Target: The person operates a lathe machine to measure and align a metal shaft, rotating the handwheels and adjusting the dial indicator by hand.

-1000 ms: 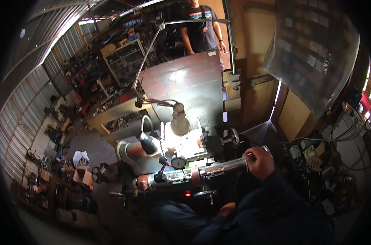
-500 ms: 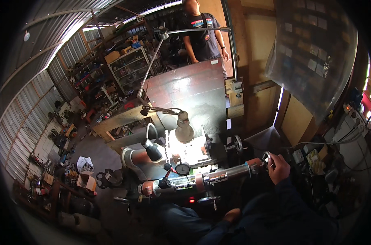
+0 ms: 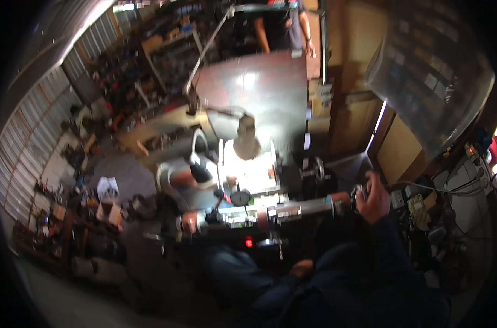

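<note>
My right hand is at the right end of the machine's long round metal bar. Its fingers curl round a small metal handle, smeared by motion. My left hand lies low over my lap, its fingers too dark and blurred to make out. A round dial gauge stands above the bar, left of the middle. Below the bar is a small handwheel with a downward handle. Strong light from a work lamp washes out the machine bed under it.
Behind the machine stands a large metal sheet, with a person beyond it. A second lamp leans over the left side. A black handwheel sits at the back right. Cables and boxes crowd the right; a carton stands left.
The whole view has shifted and blurred, with the machine appearing higher. My right hand stays at the bar's end, its fingers now pointing more upward. My left hand remains low over my lap.
</note>
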The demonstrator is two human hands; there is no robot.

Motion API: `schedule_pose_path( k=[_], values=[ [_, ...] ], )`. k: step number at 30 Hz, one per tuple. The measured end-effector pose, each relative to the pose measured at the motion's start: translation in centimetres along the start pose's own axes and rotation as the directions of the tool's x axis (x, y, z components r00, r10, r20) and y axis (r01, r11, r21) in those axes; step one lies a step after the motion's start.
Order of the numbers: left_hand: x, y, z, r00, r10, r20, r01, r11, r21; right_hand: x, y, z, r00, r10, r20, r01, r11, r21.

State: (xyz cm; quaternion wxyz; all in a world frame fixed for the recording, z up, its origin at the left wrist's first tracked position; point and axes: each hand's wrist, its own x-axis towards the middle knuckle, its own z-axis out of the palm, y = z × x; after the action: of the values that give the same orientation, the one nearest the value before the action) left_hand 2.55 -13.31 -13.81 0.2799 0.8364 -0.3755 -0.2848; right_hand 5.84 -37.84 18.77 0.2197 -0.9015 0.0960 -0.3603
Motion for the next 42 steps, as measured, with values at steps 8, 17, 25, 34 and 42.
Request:
schedule_pose_path(
  k=[8, 17, 25, 34, 42],
  values=[
    [0.2, 2.6, -2.0, 0.942, -0.257, 0.214, 0.276, 0.959, -0.068, 6.7, -8.4, 8.0, 0.738, -0.499, 0.454, 0.212, 0.811, 0.546],
    [-1.1, 4.0, -4.2, 0.956, -0.272, 0.107, 0.282, 0.954, -0.099, 5.9, -8.8, 18.9, 0.390, -0.435, 0.812, -0.149, 0.840, 0.522],
    [-1.0, 2.8, -2.7, 0.987, -0.161, -0.020, 0.157, 0.977, -0.142, 4.3, -7.4, 20.9, 0.333, -0.431, 0.839, -0.240, 0.821, 0.518],
    [0.4, 0.7, 1.3, 0.964, -0.142, -0.223, 0.131, 0.989, -0.064, 4.5, -8.1, 20.6, 0.317, -0.479, 0.818, -0.208, 0.807, 0.553],
    [1.2, 0.5, 1.5, 0.975, -0.130, -0.179, 0.113, 0.988, -0.101, 3.1, -9.7, 18.5, 0.492, -0.444, 0.748, -0.070, 0.837, 0.543]
  ],
)
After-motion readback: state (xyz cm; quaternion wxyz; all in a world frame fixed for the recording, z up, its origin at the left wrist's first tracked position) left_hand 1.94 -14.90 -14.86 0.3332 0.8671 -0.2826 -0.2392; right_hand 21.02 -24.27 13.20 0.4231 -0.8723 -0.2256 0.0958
